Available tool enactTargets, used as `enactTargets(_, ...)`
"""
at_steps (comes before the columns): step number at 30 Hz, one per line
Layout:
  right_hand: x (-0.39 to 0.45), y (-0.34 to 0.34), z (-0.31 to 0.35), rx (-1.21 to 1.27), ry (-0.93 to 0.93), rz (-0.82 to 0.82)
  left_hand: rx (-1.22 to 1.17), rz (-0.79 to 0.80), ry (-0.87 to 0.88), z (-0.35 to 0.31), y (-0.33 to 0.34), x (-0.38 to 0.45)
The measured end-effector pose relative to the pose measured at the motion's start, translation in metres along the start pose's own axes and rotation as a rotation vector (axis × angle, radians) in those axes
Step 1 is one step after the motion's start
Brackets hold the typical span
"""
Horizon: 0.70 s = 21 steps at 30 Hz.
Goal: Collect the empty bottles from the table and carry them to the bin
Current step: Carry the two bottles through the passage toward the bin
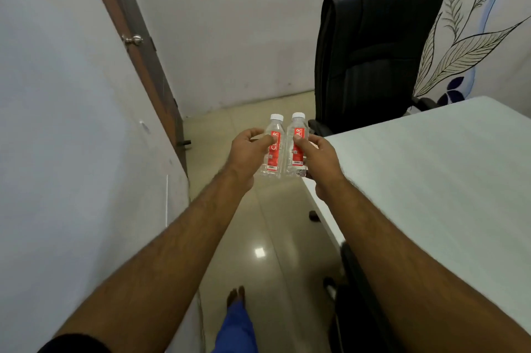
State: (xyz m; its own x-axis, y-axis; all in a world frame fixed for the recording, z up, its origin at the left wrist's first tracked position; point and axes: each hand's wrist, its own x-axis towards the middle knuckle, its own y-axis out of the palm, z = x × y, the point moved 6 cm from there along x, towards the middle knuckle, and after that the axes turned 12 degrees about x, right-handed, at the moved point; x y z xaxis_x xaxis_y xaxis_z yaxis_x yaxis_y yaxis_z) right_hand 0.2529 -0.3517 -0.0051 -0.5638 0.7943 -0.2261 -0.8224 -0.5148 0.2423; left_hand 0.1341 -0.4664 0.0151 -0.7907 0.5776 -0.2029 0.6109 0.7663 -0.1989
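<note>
Small office: black swivel chair beside white desk.

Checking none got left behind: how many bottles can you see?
2. One bottle is in the left hand, the other bottle in the right hand, side by side and upright. None shows on the table, though part is out of view.

**Red labels, white caps, pale room**

The left water bottle and the right water bottle are clear plastic with white caps and red labels lettered in white, each with a small white barcode patch. The surface is white with a faint, possibly streaked grain. The office chair is glossy black. The wall mural shows black-outlined leaves with green tints, a blue sweep and dark navy petals. The floor is shiny beige tile. The door frame is brown. The trouser leg is bright blue.
</note>
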Motion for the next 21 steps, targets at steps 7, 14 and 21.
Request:
enactTargets(7,0.143,0.086,-0.001,0.077,0.052,-0.123,0.006,0.084,-0.067,-0.023,-0.037,0.178)
enactTargets(14,0.272,0.148,0.028,0.137,0.048,-0.165,0.041,0.091,-0.060,-0.051,-0.058,0.338)
enactTargets(21,0.446,0.184,0.026,0.177,0.063,-0.171,0.042,0.107,-0.046,-0.067,-0.044,0.523)
